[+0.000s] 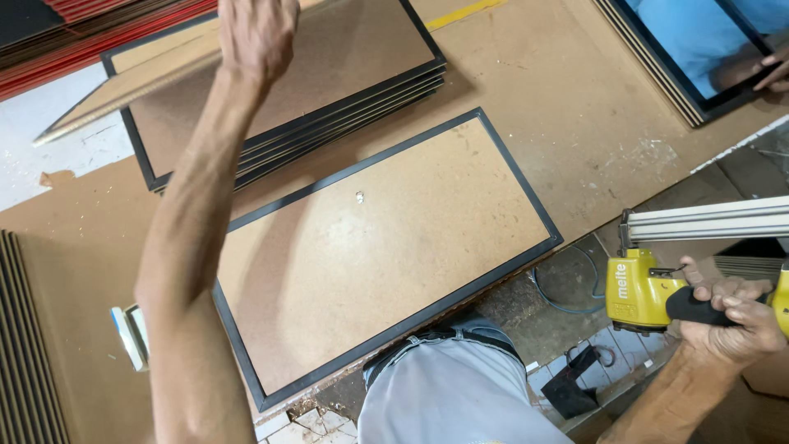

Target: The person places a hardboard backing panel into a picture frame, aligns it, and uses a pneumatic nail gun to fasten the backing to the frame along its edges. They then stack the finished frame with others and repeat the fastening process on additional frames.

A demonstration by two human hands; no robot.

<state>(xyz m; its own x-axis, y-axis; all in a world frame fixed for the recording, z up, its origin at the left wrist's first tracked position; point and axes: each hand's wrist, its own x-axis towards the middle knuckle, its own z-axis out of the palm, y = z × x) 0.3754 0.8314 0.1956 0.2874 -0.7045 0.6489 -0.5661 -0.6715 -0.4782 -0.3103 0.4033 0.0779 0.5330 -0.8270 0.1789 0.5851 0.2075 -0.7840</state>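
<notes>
The left hand is clenched on the edge of a thin brown backing board, which it holds tilted above the far stack of frames; its fingers are turned away, so only the knuckles show. The right hand is wrapped tight around the black grip of a yellow staple gun, fingers curled over the handle, with the gun's long grey magazine running level above it.

The landmark is the black-edged frame lying face down on the brown worktable, its hardboard back up and 1 small metal hanger fixed near the far long edge. The lifted board hangs beyond the frame's far left corner. The stack of similar black frames lies just past the frame's far edge, almost touching its corner. The staple gun is off the frame's near right corner, out over the floor and clear of the table. Left of the frame stands a pile of dark boards on edge, and a small white and blue object lies near the frame's near left corner. Far right of the frame, another person's hand rests on a frame showing a blue reflection.
</notes>
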